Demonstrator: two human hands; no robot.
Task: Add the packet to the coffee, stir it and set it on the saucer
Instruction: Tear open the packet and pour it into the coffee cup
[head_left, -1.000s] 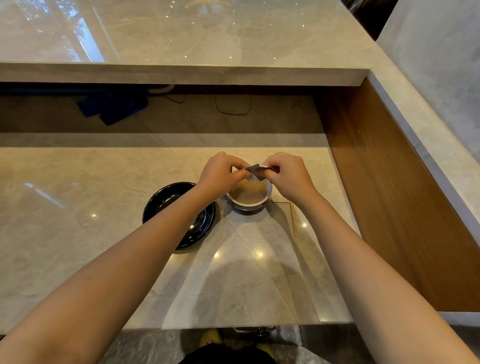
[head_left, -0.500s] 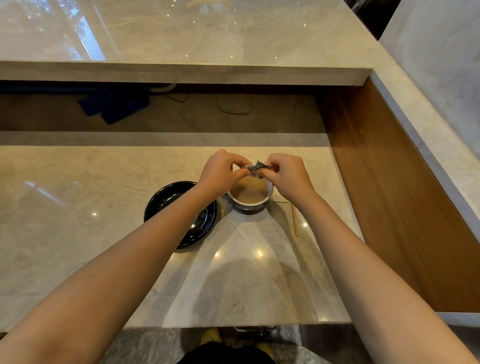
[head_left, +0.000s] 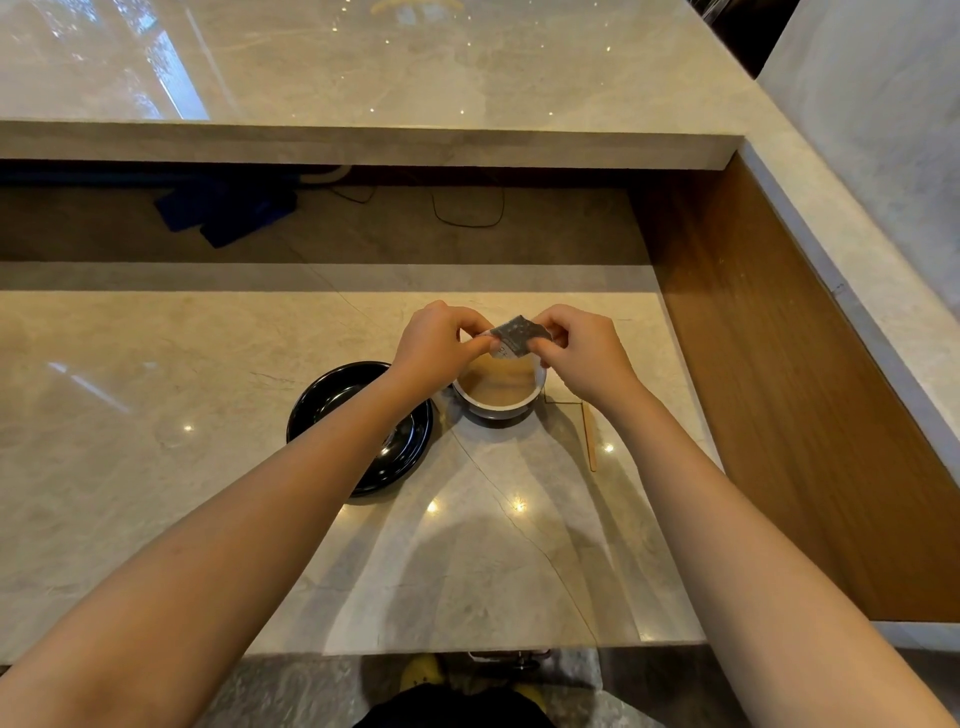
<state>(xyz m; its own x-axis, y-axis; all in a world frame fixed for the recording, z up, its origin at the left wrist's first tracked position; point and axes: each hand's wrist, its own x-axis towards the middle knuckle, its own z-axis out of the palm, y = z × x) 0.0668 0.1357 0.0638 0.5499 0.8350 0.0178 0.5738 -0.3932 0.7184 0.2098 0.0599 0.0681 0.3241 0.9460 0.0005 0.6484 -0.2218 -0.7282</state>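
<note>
A small grey packet (head_left: 516, 336) is held just above a white cup of light-brown coffee (head_left: 500, 391). My left hand (head_left: 435, 344) pinches the packet's left end and my right hand (head_left: 581, 349) pinches its right end. A black saucer (head_left: 332, 395) lies on the counter left of the cup, partly hidden by my left forearm. A thin wooden stir stick (head_left: 589, 438) lies flat on the counter right of the cup, beside my right wrist.
The marble counter (head_left: 156, 389) spreads wide to the left. A wooden side panel (head_left: 769, 364) walls off the right. A raised marble ledge (head_left: 363, 140) runs across the back, with a dark blue object (head_left: 228, 210) and cables beneath it.
The packet sat bunched between my fingertips half a second ago; now it is pulled out flatter and my hands are slightly further apart above the cup.
</note>
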